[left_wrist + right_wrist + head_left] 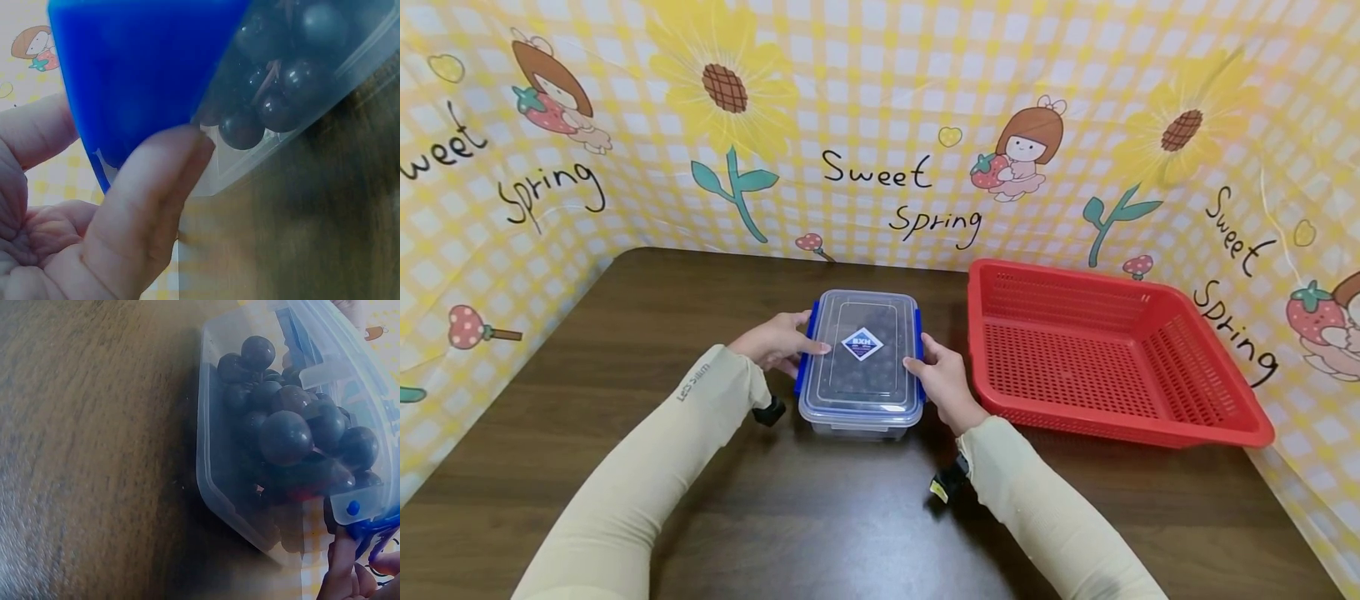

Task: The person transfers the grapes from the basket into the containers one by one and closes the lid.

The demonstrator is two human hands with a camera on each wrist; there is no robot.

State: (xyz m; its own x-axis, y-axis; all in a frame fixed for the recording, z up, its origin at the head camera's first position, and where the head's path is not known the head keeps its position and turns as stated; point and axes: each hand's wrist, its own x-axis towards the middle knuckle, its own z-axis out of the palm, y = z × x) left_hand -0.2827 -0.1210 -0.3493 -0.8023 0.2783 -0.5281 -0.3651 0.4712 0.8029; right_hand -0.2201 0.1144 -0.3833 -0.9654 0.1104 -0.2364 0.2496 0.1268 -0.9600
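Note:
A clear plastic food container [859,379] with blue side latches is in the middle of the table, its lid on. Through its walls show several dark, glossy round pieces [285,438] that look like grapes. At its left side my left hand [778,340] holds it, thumb over the lid edge. The left wrist view has that thumb [147,200] against a blue latch [137,69]. On the opposite side my right hand [947,379] grips the container, thumb on the lid rim. Its fingers [342,565] are by the latch in the right wrist view, partly cut off.
A red perforated plastic basket [1075,426] stands on the right, close to my right hand. The brown wooden table [820,517] runs back to a yellow checked cloth [880,108] that hangs behind and at both sides.

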